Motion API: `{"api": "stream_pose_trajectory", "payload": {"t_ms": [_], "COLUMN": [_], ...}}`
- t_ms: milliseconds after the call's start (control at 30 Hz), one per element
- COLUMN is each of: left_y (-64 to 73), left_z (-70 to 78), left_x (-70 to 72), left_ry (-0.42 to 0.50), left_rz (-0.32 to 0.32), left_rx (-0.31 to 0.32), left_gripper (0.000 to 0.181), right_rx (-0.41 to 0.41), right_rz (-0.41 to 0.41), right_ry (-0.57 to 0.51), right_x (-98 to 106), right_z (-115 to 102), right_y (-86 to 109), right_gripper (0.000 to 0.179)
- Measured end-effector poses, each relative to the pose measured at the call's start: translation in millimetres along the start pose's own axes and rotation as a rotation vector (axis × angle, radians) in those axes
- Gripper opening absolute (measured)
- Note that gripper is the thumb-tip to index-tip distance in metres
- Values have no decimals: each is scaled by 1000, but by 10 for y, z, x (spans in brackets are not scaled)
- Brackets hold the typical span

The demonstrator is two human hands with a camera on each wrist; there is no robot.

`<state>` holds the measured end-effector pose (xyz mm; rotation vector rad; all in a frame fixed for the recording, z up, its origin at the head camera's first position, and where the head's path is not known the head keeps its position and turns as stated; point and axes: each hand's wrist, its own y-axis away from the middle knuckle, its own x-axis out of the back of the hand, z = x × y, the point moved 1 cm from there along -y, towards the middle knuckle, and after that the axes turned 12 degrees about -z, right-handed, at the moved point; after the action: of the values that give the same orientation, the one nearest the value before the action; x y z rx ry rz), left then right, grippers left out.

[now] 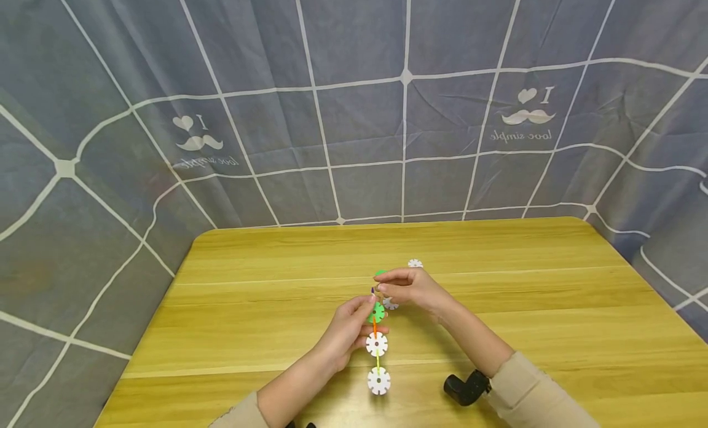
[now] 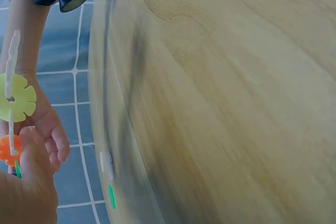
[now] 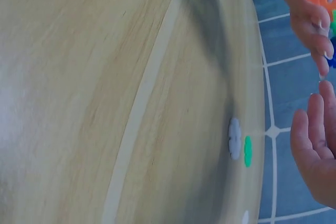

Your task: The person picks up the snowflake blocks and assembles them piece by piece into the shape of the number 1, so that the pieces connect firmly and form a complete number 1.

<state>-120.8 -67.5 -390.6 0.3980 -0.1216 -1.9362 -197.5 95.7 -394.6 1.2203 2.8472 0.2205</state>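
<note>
Above the middle of a light wooden table (image 1: 265, 293), two bare hands work together on a chain of round, notched plastic discs joined by thin coloured sticks (image 1: 377, 348). The left hand (image 1: 348, 329) has its fingers curled around the upper part of the chain, pinching it near a green notched disc (image 1: 377, 312); below the grip, an orange stick runs down to a white notched disc (image 1: 377, 344), and a yellow stick links that one to a second white notched disc (image 1: 378, 380) nearest the person. The right hand (image 1: 412, 288) sits just above the left, with thumb and fingertips drawn together at the top end of the chain, where a small dark blue piece (image 1: 373, 290) shows between the two hands; whether the fingers actually pinch it cannot be told from the head view. In the right wrist view that hand's fingers (image 3: 315, 129) look fairly straight and close to the left hand's fingertips. Loose pieces lie on the table beyond the hands: a white disc (image 1: 415, 264) farther back, another white disc (image 1: 390, 304) and a green one (image 1: 379, 273) partly hidden by the right hand. A grey cloth with a white grid pattern (image 1: 354, 108) hangs behind the table. Both forearms wear beige sleeves (image 1: 531, 391), and a black wrist camera (image 1: 466, 388) sits on the right wrist.
</note>
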Motion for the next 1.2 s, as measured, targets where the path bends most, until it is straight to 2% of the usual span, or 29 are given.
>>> {"api": "stream_pose_trajectory", "payload": {"t_ms": [400, 833, 1200], "left_y": [-2, -40, -74], "left_z": [8, 21, 60], "left_x": [0, -9, -17], "left_ry": [-13, -46, -43], "left_rz": [73, 150, 148], "left_rx": [-32, -34, -49], "left_gripper": [50, 43, 47], "right_rx": [-29, -103, -114], "right_rz": [42, 79, 99], "right_ry": [16, 153, 194], "right_x": [132, 234, 265], "right_z": [120, 251, 332], "right_y": [-1, -22, -72], "right_gripper": [43, 34, 30]}}
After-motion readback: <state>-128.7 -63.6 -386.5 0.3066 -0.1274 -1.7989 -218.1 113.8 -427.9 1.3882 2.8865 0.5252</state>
